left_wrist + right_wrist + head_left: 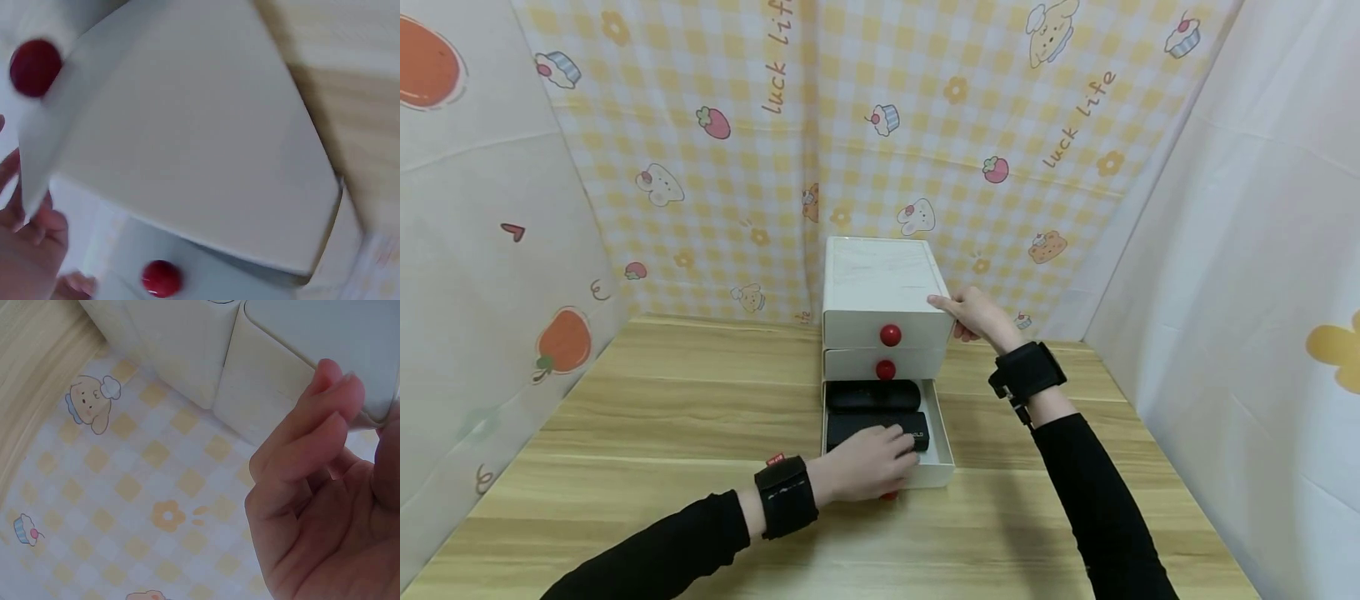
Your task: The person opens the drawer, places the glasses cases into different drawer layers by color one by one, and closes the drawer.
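A small white cabinet with stacked drawers (880, 271) stands against the back cloth. Its bottom drawer (942, 433) is pulled out; the upper two are closed. Inside lie a black rounded case (874, 395) and a black box with pale lettering (850, 425). My left hand (868, 462) grips the drawer's front wall, its fingers bent over the top edge and partly covering the box. In the left wrist view, that hand (31, 244) is at the front corner of the panel. My right hand (981, 317) holds the cabinet's upper right front corner, and the right wrist view shows its fingers (306, 437) curled.
Red round knobs (891, 335) sit on the drawer fronts. Wood-grain tabletop (700, 400) extends on both sides of the cabinet. Behind it hangs a yellow checked cloth (722, 208), with white cloths (1225, 250) along the sides.
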Tool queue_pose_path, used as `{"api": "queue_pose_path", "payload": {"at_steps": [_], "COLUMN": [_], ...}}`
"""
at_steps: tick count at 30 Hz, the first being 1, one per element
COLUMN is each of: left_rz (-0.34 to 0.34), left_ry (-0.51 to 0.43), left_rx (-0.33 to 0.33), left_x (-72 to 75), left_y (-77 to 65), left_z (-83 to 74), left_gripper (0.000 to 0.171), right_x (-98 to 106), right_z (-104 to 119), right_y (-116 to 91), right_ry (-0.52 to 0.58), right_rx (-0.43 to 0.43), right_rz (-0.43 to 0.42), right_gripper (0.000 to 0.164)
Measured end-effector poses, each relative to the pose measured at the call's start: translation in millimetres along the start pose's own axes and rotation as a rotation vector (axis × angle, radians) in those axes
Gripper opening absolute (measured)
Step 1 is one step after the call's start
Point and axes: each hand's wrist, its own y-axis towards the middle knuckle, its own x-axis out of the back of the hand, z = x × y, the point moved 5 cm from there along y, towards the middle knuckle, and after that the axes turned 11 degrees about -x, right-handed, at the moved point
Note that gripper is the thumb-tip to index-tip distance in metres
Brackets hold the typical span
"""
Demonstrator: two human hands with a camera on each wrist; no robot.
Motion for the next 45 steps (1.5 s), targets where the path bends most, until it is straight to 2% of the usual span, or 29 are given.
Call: {"api": "queue_pose_path", "payload": {"at_steps": [5, 8, 10, 12, 16, 23, 31, 38, 45], "left_rz": [-0.042, -0.067, -0.049, -0.004, 0.025, -0.011, 0.007, -0.006, 0.017], "left_ry": [0.229, 0.330, 0.388, 0.408, 0.443, 0.414, 0.392, 0.366, 0.409], "left_rx": [-0.167, -0.272, -0.332, -0.358, -0.327, -0.273, -0.283, -0.273, -0.170], "left_x": [0.2, -1.9, -5.0, -9.1, -12.2, -10.4, -9.8, -3.5, -4.7], "left_y": [-5.4, -8.2, -9.8, -11.3, -12.9, -12.2, -12.3, -11.0, -11.0], "left_z": [-18.6, -28.1, -33.3, -35.9, -34.3, -30.4, -25.6, -18.1, 3.7], "left_gripper": [0.027, 0.022, 0.020, 0.017, 0.013, 0.012, 0.017, 0.020, 0.021], "right_x": [0.1, 0.4, 0.4, 0.3, 0.1, -0.8, -0.3, -0.2, -0.3], "right_z": [0.5, 0.5, 0.7, 0.7, 0.7, -0.6, -0.2, 0.5, -0.3], "right_y": [0.8, 1.3, 1.5, 1.5, 1.8, 1.1, 0.7, 0.2, 1.5], "right_ry": [-0.024, -0.039, -0.042, -0.041, -0.033, 0.001, 0.005, 0.004, -0.006], "right_rx": [0.006, 0.006, 0.007, 0.007, 0.010, -0.001, 0.000, -0.001, 0.000], "right_rz": [0.002, 0.006, 0.008, 0.011, 0.014, 0.015, 0.011, 0.010, 0.008], "right_gripper": [0.052, 0.053, 0.053, 0.053, 0.052, 0.052, 0.052, 0.051, 0.052]}}
